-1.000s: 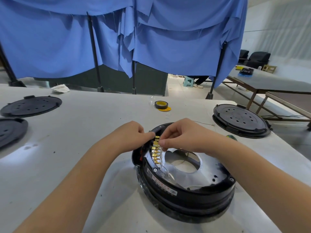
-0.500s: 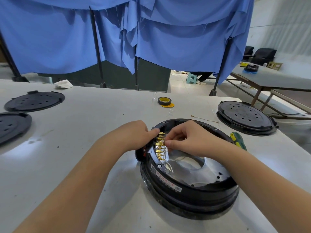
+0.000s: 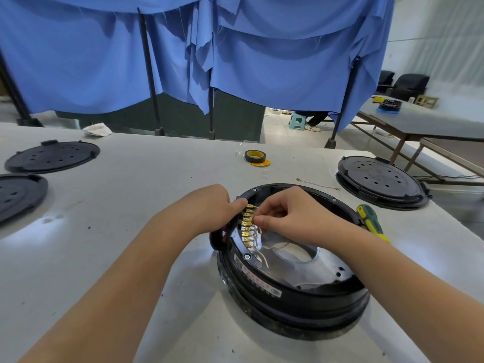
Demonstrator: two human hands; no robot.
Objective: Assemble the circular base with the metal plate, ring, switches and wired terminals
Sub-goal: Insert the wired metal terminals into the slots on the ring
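A black circular base [image 3: 293, 297] is seen on a white table [image 3: 136, 195], ringed by a black ring [image 3: 301, 290] fixed with small screws. Inside the base a shiny metal plate [image 3: 322, 268] with a large round opening is seated, and along the base's left inner wall a row of gold terminals [image 3: 247, 226] is lined up, with white wires [image 3: 263, 259] trailing from them onto the plate. The left hand [image 3: 209, 208] is laid on the base's left rim, its fingers curled and its thumb stretched toward the topmost terminal; whether anything is gripped beneath it cannot be told. The right hand [image 3: 290, 216] is held over the same row, thumb and forefinger pressed together in a pinch on one terminal, the other fingers curled in. On the near face of the ring a white label with red characters [image 3: 258, 281] is stuck, too small to be read. Just right of the base a green-and-yellow screwdriver [image 3: 370, 222] is partly hidden by the rim. Beyond the base a roll of black tape [image 3: 255, 156] with a yellow core is set; a black perforated lid [image 3: 379, 180] is placed to the base's right and two more lids [image 3: 52, 155] far to its left. Blue drapes [image 3: 262, 53] are hung behind the table.
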